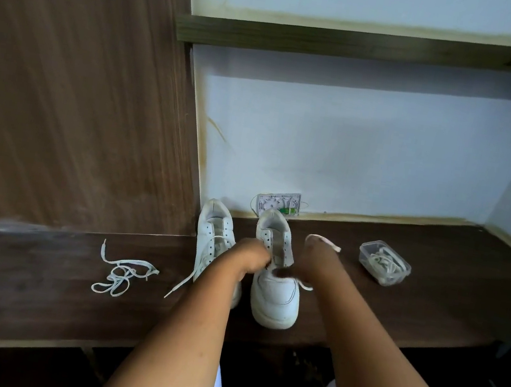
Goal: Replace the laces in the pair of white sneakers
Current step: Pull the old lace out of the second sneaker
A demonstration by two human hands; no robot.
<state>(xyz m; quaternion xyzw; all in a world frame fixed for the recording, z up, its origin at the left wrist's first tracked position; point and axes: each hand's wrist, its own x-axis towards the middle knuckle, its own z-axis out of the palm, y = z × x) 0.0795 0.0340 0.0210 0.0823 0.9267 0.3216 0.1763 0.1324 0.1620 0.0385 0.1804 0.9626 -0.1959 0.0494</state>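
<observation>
Two white sneakers stood side by side on a dark wooden desk (30, 298), toes toward the near edge. The left sneaker (211, 240) was partly laced, and one end of its lace (181, 283) trailed across the desk to the near left. The right sneaker (275, 293) had most of its eyelets bare.

The left hand (254, 258) rested on the right sneaker at the eyelet rows, its fingers curled around the shoe's left side. The right hand (314, 259) was at the shoe's right side and pinched a white lace; one lace end (334, 246) stuck out above the hand, and another stretch (306, 285) showed below it.

A loose tangled lace (120, 275) lay on the desk, well left of the shoes. A clear plastic box (384, 263) with a coiled lace inside stood to the right. A small white wall fitting (277, 204) sat at the far edge, behind the right sneaker.
</observation>
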